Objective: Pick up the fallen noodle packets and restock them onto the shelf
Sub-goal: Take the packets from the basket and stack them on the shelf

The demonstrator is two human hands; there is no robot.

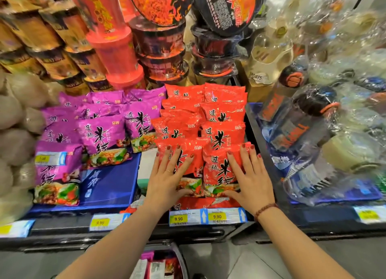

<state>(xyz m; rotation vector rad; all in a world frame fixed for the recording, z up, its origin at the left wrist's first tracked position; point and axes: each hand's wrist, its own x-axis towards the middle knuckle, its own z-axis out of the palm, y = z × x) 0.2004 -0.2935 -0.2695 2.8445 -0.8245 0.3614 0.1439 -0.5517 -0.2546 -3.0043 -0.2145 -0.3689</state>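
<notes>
"Noodle packets (223, 111), the red ones: where do they sit?" asks the first speaker.

"On the shelf (62, 228)," says the second, "in overlapping rows just right of the purple packets (100, 136). The two at the front stand side by side, touching, at the shelf's front edge, just above the price tags (217, 216)."

"And the person's hands?"

"The left hand (167, 174) lies flat on the front left packet (189, 164). Its fingers (173, 157) are straight and spread: released, pressing rather than gripping. The right hand (250, 178) lies the same way on the front right packet (219, 170), also released, with nothing grasped. Its little finger reaches past the packet's right edge."

"Does the person wear anything?"

"A thin ring (168, 171) on the left hand and a bead bracelet (265, 209) on the right wrist."

"What surrounds the packets?"

"A blue box (108, 184) sits in front of the purple packets. Behind the rows stand stacked red cups (114, 49) and black bowls (165, 55). To the right lie bottles (296, 122) wrapped in clear plastic. Below the shelf, at the bottom edge of the view, a basket (179, 255) holds more packets. It is cut off, so its contents are hard to tell."
</notes>
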